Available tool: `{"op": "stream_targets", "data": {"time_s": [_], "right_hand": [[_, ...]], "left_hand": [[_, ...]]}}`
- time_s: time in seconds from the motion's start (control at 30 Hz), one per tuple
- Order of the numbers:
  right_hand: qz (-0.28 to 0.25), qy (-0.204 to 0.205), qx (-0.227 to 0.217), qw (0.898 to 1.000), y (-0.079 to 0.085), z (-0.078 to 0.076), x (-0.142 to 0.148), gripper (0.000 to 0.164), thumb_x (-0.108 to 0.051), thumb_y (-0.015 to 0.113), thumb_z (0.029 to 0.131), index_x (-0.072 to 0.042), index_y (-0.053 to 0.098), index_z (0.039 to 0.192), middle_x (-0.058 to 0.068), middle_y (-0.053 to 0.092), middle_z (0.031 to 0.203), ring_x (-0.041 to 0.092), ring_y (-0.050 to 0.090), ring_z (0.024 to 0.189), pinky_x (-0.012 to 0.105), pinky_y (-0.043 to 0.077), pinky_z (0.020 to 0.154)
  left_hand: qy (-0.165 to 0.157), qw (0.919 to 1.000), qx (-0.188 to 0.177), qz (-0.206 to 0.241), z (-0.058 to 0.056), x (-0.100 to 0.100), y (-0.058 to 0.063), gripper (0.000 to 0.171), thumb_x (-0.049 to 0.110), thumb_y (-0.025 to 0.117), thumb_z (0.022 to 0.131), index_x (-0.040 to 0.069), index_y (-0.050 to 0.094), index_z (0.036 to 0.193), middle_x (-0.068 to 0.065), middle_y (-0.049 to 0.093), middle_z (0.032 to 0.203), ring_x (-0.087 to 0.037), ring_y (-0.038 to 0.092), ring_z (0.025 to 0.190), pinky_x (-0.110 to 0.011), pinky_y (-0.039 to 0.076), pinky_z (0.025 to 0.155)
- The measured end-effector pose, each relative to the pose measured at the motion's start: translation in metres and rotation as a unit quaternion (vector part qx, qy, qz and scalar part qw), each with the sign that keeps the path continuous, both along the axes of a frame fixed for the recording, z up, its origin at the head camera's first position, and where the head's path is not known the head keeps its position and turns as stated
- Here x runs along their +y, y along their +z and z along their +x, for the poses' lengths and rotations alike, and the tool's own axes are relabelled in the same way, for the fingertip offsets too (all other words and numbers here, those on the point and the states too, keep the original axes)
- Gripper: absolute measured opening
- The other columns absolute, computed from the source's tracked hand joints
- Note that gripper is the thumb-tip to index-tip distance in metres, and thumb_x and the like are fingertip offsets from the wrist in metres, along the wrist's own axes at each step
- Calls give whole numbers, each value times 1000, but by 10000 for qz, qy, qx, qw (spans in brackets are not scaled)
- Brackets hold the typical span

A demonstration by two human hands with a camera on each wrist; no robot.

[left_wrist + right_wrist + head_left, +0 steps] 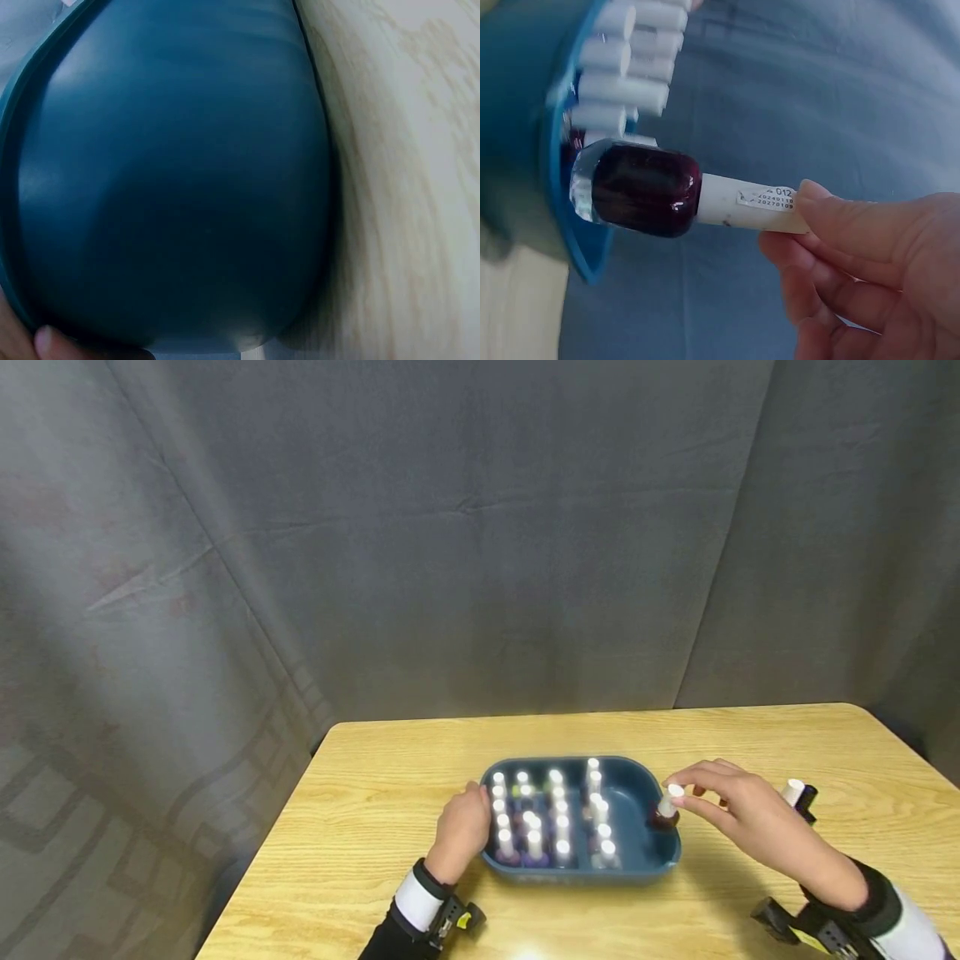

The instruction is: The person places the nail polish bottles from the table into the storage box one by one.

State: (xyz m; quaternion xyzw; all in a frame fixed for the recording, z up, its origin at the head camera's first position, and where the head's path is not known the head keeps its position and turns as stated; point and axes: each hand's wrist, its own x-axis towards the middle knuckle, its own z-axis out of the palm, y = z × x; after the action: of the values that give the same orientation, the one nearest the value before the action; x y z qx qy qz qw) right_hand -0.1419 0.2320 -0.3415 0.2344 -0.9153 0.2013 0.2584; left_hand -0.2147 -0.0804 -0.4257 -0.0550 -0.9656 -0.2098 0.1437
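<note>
My right hand (757, 818) pinches the white cap of a dark red nail polish bottle (645, 191) between thumb and fingers. The bottle hangs at the right rim of a blue plastic bin (637, 870); its glass end points toward the bin in the right wrist view. At the opposite end, my left hand (463, 827) grips the bin's rim, with only fingertips (51, 343) showing at the lower edge of the left wrist view. Inside the bin, several white-capped nail polish bottles (534, 847) stand upright in rows, mostly toward the left and middle.
A wooden table (382, 777) carries the bin. Beyond my right hand, partly hidden by it, are a white cap (792, 790) and a black object (806, 800). A grey curtain (480, 568) hangs behind the table.
</note>
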Motion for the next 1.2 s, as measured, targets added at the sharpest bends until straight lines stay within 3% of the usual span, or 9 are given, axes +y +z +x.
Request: {"op": "stream_targets", "data": {"time_s": [0.2, 0.57, 1.03, 1.2], "right_hand": [[419, 437, 95, 9981, -16, -7, -15, 24, -10, 75, 69, -19, 66, 90, -12, 61, 84, -1, 53, 75, 21, 45, 60], [982, 496, -434, 9930, -33, -7, -22, 16, -16, 75, 72, -20, 67, 85, -13, 61, 80, 4, 55, 74, 23, 47, 60], [829, 619, -269, 9943, -37, 1, -23, 17, -15, 74, 70, -20, 67, 85, -15, 60, 80, -1, 54, 74, 22, 47, 60], [819, 557, -305, 9946, -37, 1, -23, 16, -23, 75, 72, -21, 67, 85, -16, 60, 81, -1, 54, 74, 22, 46, 59]], "left_hand": [[-17, 10000, 46, -66, 0, 0, 0, 28, 17, 40, 97, 0, 50, 77, -15, 54, 58, -31, 59, 55, -38, 42, 42], [-11, 10000, 43, -58, 0, 0, 1, 28, 17, 40, 97, 0, 50, 77, -16, 54, 58, -32, 59, 55, -39, 43, 42], [-2, 9996, 262, -65, 2, 1, 1, 28, 16, 41, 96, 1, 49, 74, -16, 53, 55, -32, 59, 52, -38, 42, 40], [-3, 9996, 277, -105, 2, 1, 0, 28, 16, 41, 96, 1, 49, 74, -15, 53, 55, -32, 58, 52, -38, 42, 40]]}}
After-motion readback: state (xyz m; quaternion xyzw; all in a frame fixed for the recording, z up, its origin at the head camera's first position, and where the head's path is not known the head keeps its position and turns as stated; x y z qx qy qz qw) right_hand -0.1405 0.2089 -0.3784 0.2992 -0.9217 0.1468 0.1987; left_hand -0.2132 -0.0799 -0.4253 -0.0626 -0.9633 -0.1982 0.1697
